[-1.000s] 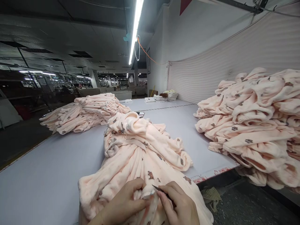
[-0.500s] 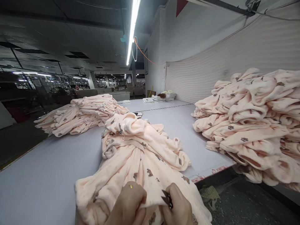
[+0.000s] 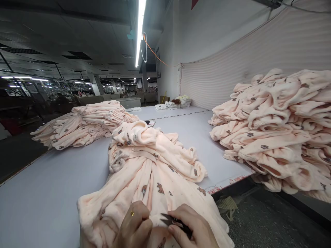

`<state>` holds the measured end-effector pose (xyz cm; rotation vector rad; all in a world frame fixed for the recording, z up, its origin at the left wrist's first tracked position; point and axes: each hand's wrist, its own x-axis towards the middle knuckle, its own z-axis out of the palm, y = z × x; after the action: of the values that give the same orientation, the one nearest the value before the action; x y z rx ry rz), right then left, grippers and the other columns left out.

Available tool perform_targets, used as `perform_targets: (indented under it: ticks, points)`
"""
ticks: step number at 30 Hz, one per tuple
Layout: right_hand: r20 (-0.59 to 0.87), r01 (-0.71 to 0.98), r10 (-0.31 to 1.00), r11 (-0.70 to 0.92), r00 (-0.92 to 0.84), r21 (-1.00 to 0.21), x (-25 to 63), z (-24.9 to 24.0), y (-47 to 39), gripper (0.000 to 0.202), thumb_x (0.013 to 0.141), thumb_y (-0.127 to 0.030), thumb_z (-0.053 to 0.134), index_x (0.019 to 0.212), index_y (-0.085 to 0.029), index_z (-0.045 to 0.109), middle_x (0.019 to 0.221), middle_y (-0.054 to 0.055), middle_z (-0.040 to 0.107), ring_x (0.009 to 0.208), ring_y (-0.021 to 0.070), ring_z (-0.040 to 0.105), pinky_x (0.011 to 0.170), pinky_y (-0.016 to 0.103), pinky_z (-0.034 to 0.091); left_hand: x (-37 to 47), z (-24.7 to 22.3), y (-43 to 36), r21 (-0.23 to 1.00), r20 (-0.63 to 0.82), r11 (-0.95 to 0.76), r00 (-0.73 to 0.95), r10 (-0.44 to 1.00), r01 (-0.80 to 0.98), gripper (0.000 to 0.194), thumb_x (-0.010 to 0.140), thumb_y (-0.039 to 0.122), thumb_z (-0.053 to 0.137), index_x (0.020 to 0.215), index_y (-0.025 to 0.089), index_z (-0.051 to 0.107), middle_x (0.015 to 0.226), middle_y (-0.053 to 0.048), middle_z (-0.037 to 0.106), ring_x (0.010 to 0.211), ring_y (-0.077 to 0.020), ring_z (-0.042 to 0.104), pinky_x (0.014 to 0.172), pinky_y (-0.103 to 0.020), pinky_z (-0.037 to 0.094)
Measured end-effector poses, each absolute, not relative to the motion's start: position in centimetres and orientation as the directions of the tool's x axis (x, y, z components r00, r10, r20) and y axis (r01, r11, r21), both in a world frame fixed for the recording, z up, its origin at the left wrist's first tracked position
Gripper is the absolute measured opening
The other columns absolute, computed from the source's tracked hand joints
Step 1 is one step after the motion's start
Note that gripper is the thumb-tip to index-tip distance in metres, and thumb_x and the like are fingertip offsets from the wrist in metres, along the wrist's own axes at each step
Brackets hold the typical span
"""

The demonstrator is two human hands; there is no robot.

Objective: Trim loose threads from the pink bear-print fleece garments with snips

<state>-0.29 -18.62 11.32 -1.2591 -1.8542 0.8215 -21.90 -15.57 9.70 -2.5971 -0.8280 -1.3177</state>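
A pale pink plush garment (image 3: 165, 172) with small brown printed figures lies bunched on the table before me, its lower part spread toward me. My left hand (image 3: 136, 224) wears a yellow ring and is closed on a fold of that garment near its edge. In my right hand (image 3: 193, 225) is a pair of dark thread snips (image 3: 178, 224), blades parted and pointing left at the cloth edge beside my left fingers. Whether the blades touch the cloth I cannot tell.
A tall heap of like pink garments (image 3: 271, 127) stands on the right, partly over the table edge. Another pile (image 3: 85, 124) lies at the left on the white table (image 3: 51, 182). Folded white cloths (image 3: 178, 102) rest at the back. A dark floor (image 3: 258, 213) shows lower right.
The snips have swung from pointing up beside the right fingers to lying leftward across the cloth edge, blades parted. My left hand keeps its grip on the garment. The view has shifted slightly.
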Motion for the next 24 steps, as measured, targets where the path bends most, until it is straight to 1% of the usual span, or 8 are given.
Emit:
perform_targets:
  ticks: [4, 13, 15, 17, 19, 21, 22, 24]
  points:
    - [0.217, 0.485, 0.952, 0.296, -0.215, -0.822, -0.8, 11.5, -18.3, 0.02, 0.087, -0.03, 0.055, 0.095, -0.022, 0.072, 0.086, 0.005, 0.069, 0.082, 0.0188, 0.065, 0.072, 0.024, 0.048, -21.9, 9.7, -15.4, 0.096, 0.785, -0.867, 0.499, 0.367, 0.488, 0.021, 0.077, -0.001, 0.045, 0.073, 0.019, 0.047, 0.068, -0.002, 0.045, 0.065, -0.0156, 0.042, 0.055, -0.029, 0.043]
    - [0.203, 0.461, 0.954, 0.285, -0.219, -0.841, -1.1, 11.8, -17.9, 0.019, 0.085, -0.03, 0.058, 0.097, -0.023, 0.071, 0.088, 0.004, 0.068, 0.083, 0.019, 0.064, 0.073, 0.025, 0.047, -21.6, 9.5, -15.7, 0.2, 0.78, -0.872, 0.466, 0.418, 0.447, 0.026, 0.076, -0.004, 0.044, 0.081, 0.021, 0.049, 0.074, -0.003, 0.052, 0.073, -0.0169, 0.052, 0.065, -0.032, 0.051]
    - [0.217, 0.44, 0.954, 0.289, -0.207, -0.85, -1.1, 11.6, -17.7, 0.019, 0.087, -0.032, 0.056, 0.094, -0.023, 0.071, 0.087, 0.003, 0.068, 0.083, 0.0185, 0.064, 0.073, 0.025, 0.046, -21.8, 9.8, -15.5, 0.277, 0.768, -0.869, 0.45, 0.456, 0.41, 0.028, 0.076, -0.004, 0.044, 0.085, 0.023, 0.048, 0.081, -0.004, 0.059, 0.087, -0.0196, 0.058, 0.08, -0.038, 0.052]
    - [0.21, 0.439, 0.969, 0.247, -0.132, -0.864, -0.7, 11.0, -17.5, 0.023, 0.089, -0.035, 0.051, 0.09, -0.023, 0.07, 0.086, 0.003, 0.068, 0.082, 0.0186, 0.064, 0.072, 0.025, 0.045, -22.4, 10.7, -15.1, 0.463, 0.705, -0.778, 0.356, 0.613, 0.424, 0.024, 0.078, 0.002, 0.047, 0.085, 0.024, 0.045, 0.099, -0.006, 0.064, 0.103, -0.0227, 0.058, 0.091, -0.042, 0.048]
    - [0.177, 0.461, 0.984, 0.165, -0.017, -0.872, -0.1, 10.2, -17.5, 0.024, 0.089, -0.04, 0.049, 0.089, -0.023, 0.067, 0.085, 0.002, 0.066, 0.081, 0.0195, 0.062, 0.071, 0.027, 0.044, -23.2, 12.0, -14.6, 0.727, 0.553, -0.554, 0.133, 0.823, 0.407, 0.017, 0.081, 0.01, 0.049, 0.086, 0.026, 0.042, 0.108, -0.006, 0.066, 0.106, -0.0238, 0.059, 0.088, -0.039, 0.049]
    - [0.118, 0.467, 0.988, 0.058, 0.1, -0.883, 0.5, 9.4, -17.6, 0.026, 0.087, -0.045, 0.049, 0.083, -0.023, 0.061, 0.08, 0.001, 0.064, 0.077, 0.0197, 0.06, 0.069, 0.028, 0.042, -23.5, 13.1, -14.2, 0.873, 0.396, -0.376, -0.001, 0.918, 0.312, 0.016, 0.083, 0.017, 0.047, 0.094, 0.027, 0.042, 0.101, -0.004, 0.067, 0.099, -0.0229, 0.061, 0.08, -0.034, 0.049]
    - [0.082, 0.436, 0.988, 0.018, 0.129, -0.9, 0.6, 9.0, -17.6, 0.028, 0.087, -0.048, 0.048, 0.079, -0.023, 0.057, 0.076, 0.0, 0.062, 0.074, 0.0193, 0.059, 0.069, 0.028, 0.042, -23.2, 13.4, -14.1, 0.879, 0.368, -0.367, 0.056, 0.928, 0.304, 0.02, 0.082, 0.019, 0.047, 0.1, 0.027, 0.043, 0.097, -0.003, 0.067, 0.096, -0.0224, 0.061, 0.079, -0.033, 0.049]
    - [0.012, 0.298, 0.994, -0.022, 0.109, -0.954, 0.7, 8.5, -17.7, 0.033, 0.088, -0.051, 0.044, 0.074, -0.023, 0.052, 0.072, -0.001, 0.061, 0.071, 0.0183, 0.058, 0.068, 0.028, 0.042, -21.9, 13.4, -14.0, 0.782, 0.318, -0.46, 0.367, 0.874, 0.42, 0.031, 0.078, 0.021, 0.05, 0.108, 0.026, 0.049, 0.097, -0.003, 0.063, 0.092, -0.0227, 0.06, 0.079, -0.032, 0.047]
